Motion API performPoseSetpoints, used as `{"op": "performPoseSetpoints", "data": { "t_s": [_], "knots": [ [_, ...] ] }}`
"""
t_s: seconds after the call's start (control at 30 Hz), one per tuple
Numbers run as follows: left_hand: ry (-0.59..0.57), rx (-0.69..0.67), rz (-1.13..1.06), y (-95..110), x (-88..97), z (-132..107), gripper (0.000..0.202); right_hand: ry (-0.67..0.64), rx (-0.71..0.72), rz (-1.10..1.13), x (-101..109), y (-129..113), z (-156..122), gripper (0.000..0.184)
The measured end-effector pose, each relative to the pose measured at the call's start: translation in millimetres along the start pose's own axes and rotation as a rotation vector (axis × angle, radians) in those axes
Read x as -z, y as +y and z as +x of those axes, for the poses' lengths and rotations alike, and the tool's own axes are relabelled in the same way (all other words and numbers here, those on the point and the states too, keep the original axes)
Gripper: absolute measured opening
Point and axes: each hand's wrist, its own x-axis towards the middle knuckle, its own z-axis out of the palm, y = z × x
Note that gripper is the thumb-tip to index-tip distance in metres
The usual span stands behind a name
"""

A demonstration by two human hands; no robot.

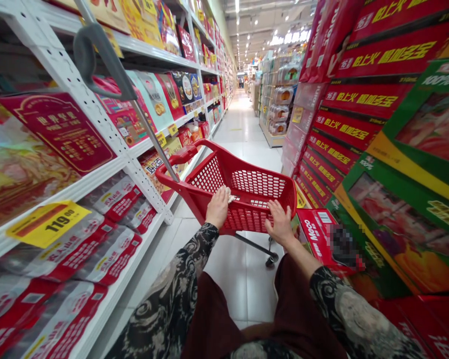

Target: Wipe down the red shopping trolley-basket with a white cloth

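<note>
White metal shelving left, yellow 119 price tag on edge, red boxes stacked right

Your left hand and right hand rested on the rim of a red plastic shopping cart, a crumpled white tissue by your left fingers, between white metal shelving and stacked red gift boxes.

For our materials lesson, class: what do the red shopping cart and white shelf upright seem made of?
The red shopping cart looks like glossy moulded plastic, with smooth lattice walls. The white shelf upright is probably painted steel, given punched holes and even coating.
</note>
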Motion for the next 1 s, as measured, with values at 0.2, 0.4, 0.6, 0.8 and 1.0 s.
{"op": "performPoseSetpoints", "data": {
  "t_s": [0.2, 0.4, 0.6, 0.8, 1.0],
  "knots": [
    [0.088, 0.099, -0.038, -27, 4.6, 0, 0.049, 0.034, -0.090, -0.049, 2, -8, -7, 0.057],
    [0.050, 0.033, -0.040, -5, -5.5, -2, 0.049, 0.029, -0.061, 0.038, -6, 4, -11, 0.060],
    [-0.003, -0.228, -0.049, 80, -24.3, 0, 0.050, 0.001, -0.037, 0.063, -4, 11, -5, 0.065],
    [0.023, -0.027, -0.041, 35, -9.2, 7, 0.051, 0.035, -0.148, -0.048, 0, 16, -16, 0.062],
    [0.043, 0.003, -0.079, 33, -16.9, 5, 0.052, 0.011, -0.159, -0.061, -7, 19, -20, 0.066]
  ]
}}
